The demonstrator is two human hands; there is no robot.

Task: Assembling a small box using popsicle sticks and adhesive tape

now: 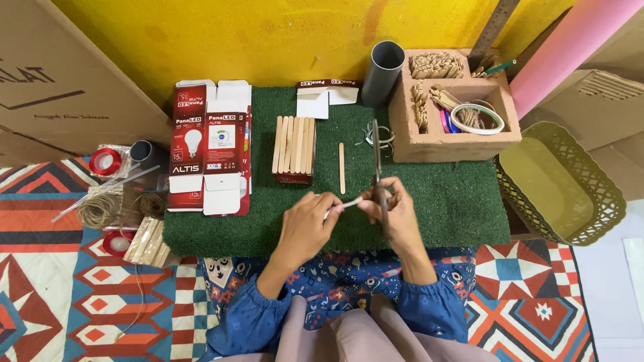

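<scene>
Over the green mat [443,201], both hands' fingers [330,206] pinch a white strip [347,204]; right hand [396,211] also grips scissors [378,167].

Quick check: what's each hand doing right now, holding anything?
Left hand: closed, pinching one end of a small white strip.
Right hand: closed, holding the strip's other end together with scissors.

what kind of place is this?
Likely a home craft corner on the floor: a green turf mat as work surface, a row of wooden sticks, a clay organizer of supplies, twine on a patterned rug.
</scene>
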